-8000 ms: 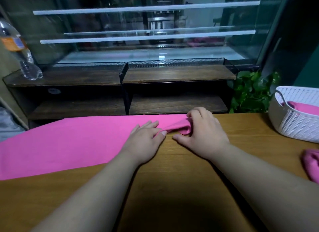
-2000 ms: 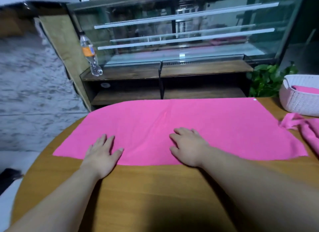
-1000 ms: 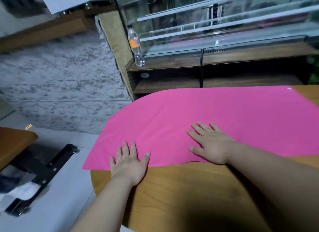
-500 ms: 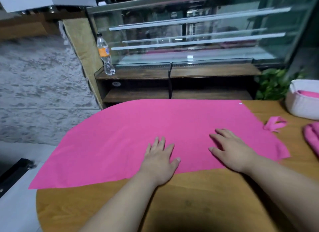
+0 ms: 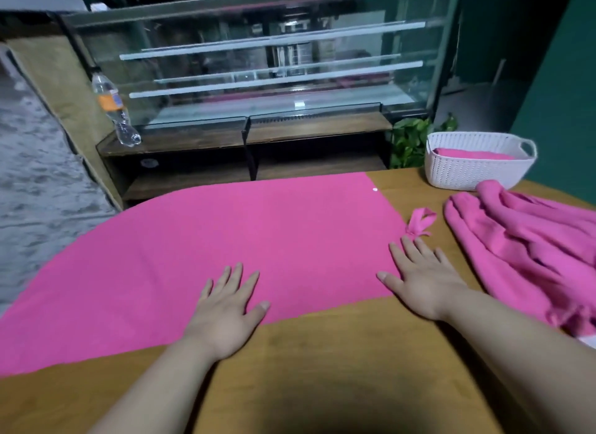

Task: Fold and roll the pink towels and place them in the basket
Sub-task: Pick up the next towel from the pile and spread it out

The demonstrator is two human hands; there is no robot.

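Both hands, left (image 5: 225,307) and right (image 5: 424,282), lie flat (fingers spread, gripping nothing) on towel (image 5: 225,240), lower centre; uneven smoothing risks a skewed fold.

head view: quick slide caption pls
Left hand and right hand flat on a spread pink towel, white basket beyond to the right.

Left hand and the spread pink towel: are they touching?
Touching. The head view shows the left hand lying flat on the spread pink towel.

Single view, head-worn, wide-angle: looking forward and down across the surface (image 5: 322,353), left hand (image 5: 222,314) and right hand (image 5: 422,282) close beneath the lens, glass display case (image 5: 274,62) facing us beyond.
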